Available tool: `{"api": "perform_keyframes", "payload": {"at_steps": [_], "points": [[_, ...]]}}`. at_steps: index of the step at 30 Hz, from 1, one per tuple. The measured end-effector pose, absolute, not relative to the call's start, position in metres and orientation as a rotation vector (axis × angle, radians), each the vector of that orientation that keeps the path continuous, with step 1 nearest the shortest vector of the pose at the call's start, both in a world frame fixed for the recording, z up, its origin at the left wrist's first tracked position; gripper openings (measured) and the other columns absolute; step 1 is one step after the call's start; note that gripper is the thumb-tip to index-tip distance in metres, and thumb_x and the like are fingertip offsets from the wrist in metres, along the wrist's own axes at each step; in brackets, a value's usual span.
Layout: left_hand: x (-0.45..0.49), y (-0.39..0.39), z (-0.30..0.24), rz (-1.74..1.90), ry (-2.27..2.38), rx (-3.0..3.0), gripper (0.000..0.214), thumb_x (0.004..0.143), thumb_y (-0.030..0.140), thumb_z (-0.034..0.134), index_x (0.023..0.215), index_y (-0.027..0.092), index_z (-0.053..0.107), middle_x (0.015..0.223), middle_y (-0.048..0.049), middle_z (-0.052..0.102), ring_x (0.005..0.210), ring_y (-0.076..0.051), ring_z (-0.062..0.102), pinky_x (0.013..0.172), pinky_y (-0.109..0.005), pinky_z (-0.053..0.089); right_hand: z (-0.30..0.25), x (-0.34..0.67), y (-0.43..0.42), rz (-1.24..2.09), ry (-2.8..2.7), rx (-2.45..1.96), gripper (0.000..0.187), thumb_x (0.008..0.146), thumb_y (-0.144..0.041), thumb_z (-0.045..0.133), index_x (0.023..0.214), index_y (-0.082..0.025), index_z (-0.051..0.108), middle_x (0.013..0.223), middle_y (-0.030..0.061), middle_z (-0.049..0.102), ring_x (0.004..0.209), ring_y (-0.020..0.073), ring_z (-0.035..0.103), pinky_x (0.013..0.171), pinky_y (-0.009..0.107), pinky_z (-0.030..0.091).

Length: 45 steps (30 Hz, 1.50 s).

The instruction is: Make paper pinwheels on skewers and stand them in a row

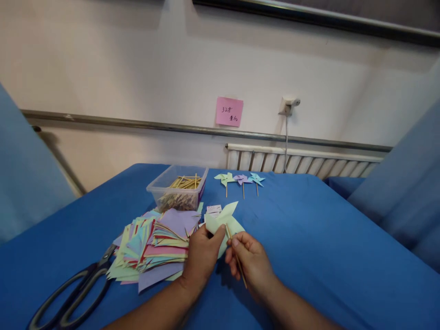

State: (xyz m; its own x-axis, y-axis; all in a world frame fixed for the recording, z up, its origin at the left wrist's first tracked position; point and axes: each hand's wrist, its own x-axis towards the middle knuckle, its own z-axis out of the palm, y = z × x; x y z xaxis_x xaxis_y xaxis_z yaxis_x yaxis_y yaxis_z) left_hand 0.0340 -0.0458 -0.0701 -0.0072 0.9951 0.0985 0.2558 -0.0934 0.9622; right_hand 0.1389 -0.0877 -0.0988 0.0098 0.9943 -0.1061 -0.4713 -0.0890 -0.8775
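Note:
A pale green paper pinwheel [225,215] is pinched in my left hand [203,250], whose thumb presses near its centre. My right hand [250,257] has its fingers closed on a thin wooden stick [242,271]. The stick's upper end lies against the pinwheel's middle; whether the two are joined I cannot tell. Just left of my left hand is a stack of coloured paper pieces [172,240], in purple, green, yellow, pink and blue. Part of the pinwheel is hidden behind my fingers.
A clear plastic box [160,196] of wooden sticks stands behind the paper stack. Big scissors [85,284] lie at the front left. Three pinwheels on sticks, green [225,178], purple [242,179] and blue [256,178], lie along the far side of the blue-covered table [330,256].

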Motion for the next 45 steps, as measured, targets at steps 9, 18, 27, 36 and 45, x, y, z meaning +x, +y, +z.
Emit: {"api": "perform_keyframes", "payload": {"at_steps": [9,18,27,36,45], "points": [[0.036,-0.049,-0.07,1.148,1.375,1.519,0.027,0.073,0.041,0.058,0.072,0.014,0.063,0.066,-0.0018,0.066,0.062,-0.017,0.058,0.055,-0.024,0.044,-0.103,0.138,-0.086,1.463,-0.745,-0.918,0.042,0.069,-0.055,0.064,0.076,-0.016,0.049,0.054,-0.0021,0.063,0.031,0.0049,0.048,0.027,0.012,0.03],[0.037,-0.051,-0.068,1.157,1.405,1.518,0.025,0.073,0.039,0.058,0.071,0.014,0.063,0.064,-0.001,0.066,0.06,-0.016,0.057,0.054,-0.023,0.043,-0.1,0.137,-0.089,1.455,-0.712,-0.889,0.042,0.067,-0.052,0.068,0.076,-0.016,0.049,0.056,-0.0007,0.065,0.034,0.0064,0.053,0.029,0.012,0.034],[0.039,-0.053,-0.064,1.161,1.413,1.519,0.023,0.073,0.036,0.058,0.069,0.014,0.062,0.06,-0.0006,0.063,0.058,-0.015,0.056,0.052,-0.023,0.042,-0.1,0.14,-0.09,1.497,-0.691,-0.867,0.038,0.071,-0.048,0.067,0.076,-0.016,0.049,0.059,0.0007,0.066,0.037,0.0068,0.055,0.033,0.013,0.037],[0.04,-0.054,-0.063,1.172,1.406,1.534,0.019,0.073,0.033,0.057,0.071,0.015,0.062,0.06,0.0008,0.061,0.057,-0.014,0.053,0.053,-0.022,0.041,-0.1,0.141,-0.092,1.529,-0.705,-0.844,0.031,0.076,-0.042,0.064,0.076,-0.015,0.05,0.061,0.0023,0.066,0.041,0.0084,0.058,0.035,0.014,0.038],[0.04,-0.056,-0.06,1.179,1.43,1.552,0.018,0.072,0.032,0.057,0.066,0.015,0.061,0.056,0.0019,0.058,0.052,-0.012,0.05,0.05,-0.021,0.038,-0.098,0.142,-0.095,1.548,-0.703,-0.839,0.029,0.076,-0.04,0.066,0.075,-0.015,0.052,0.062,0.0026,0.066,0.043,0.0099,0.059,0.037,0.015,0.04]]}}
